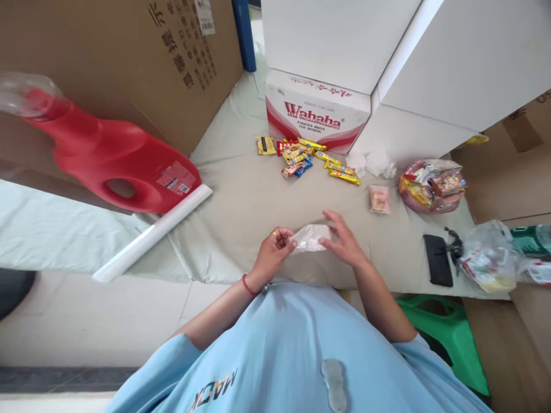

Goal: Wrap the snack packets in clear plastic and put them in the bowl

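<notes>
A small, crumpled, translucent white plastic bag (310,238) is stretched out in front of me, just above the covered tabletop. My left hand (275,249) pinches the left end of it between thumb and curled fingers. At the other end, my right hand (343,241) has its fingers spread, and its thumb touches the bag's edge. What the bag contains, if anything, cannot be made out. Beyond my hands lies a loose pile of small wrapped snacks (296,155), with several yellow snack sticks (340,167) beside it. A pink snack packet (379,199) sits to the right.
A Wahaha carton (316,112) stands behind the snacks. On the left are a red detergent bottle (129,160) and a white roll (152,232). A filled snack bag (433,186), a black phone (438,260) and a clear plastic bag (488,255) lie right, above a green stool (462,338).
</notes>
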